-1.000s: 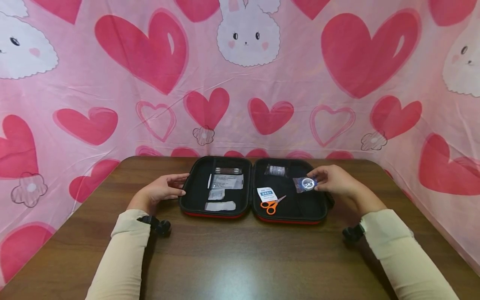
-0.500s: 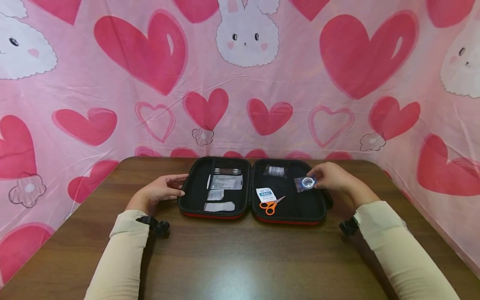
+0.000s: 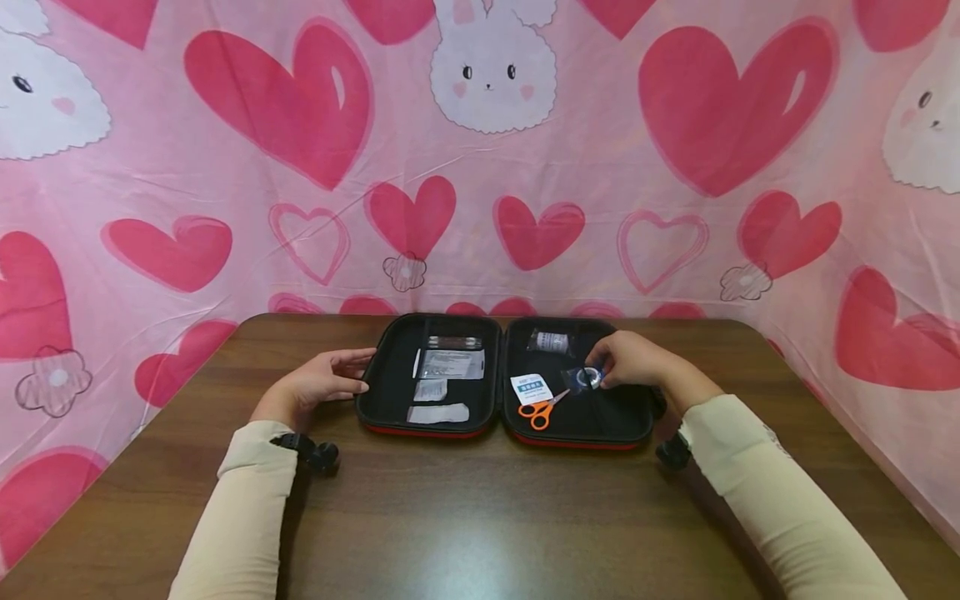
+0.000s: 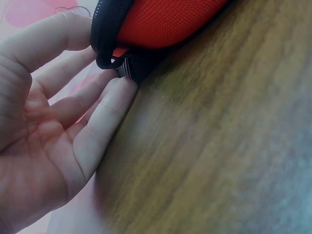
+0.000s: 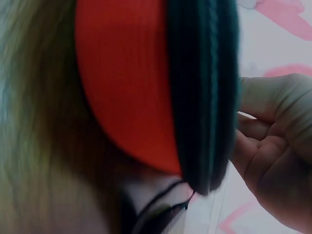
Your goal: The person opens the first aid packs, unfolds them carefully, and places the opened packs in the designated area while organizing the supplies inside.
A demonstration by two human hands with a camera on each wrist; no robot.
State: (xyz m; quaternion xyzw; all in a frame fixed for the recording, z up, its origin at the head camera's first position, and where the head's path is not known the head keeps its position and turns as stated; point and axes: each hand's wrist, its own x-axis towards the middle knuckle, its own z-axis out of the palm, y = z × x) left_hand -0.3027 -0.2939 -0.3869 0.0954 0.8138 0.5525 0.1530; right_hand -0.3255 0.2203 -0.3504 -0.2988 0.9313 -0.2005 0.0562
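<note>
My right hand (image 3: pixel 633 365) pinches a small tape roll in a clear bluish wrapper (image 3: pixel 584 379) by its right side, low over the right half of the open black case (image 3: pixel 630 429). Beside the roll lie orange-handled scissors (image 3: pixel 537 415) and a white-and-blue printed packet (image 3: pixel 530 389). Behind it is a clear-wrapped white roll (image 3: pixel 552 342). My left hand (image 3: pixel 318 383) rests its extended fingers at the case's left edge; in the left wrist view they touch the zipper edge (image 4: pixel 102 36) by the red shell (image 4: pixel 165 22). The case wall hides my right fingertips in the right wrist view.
In the case's left half lie a clear flat packet (image 3: pixel 452 364), a small white packet (image 3: pixel 431 390), a long white packet (image 3: pixel 439 413) and clear tubes (image 3: pixel 454 342). The wooden table (image 3: pixel 450 517) runs back to a pink heart-patterned cloth (image 3: pixel 465 150).
My right hand has moved left and slightly down with the wrapped tape roll, bringing it deeper into the case's right half, near the scissors. My left hand stays at the case edge.
</note>
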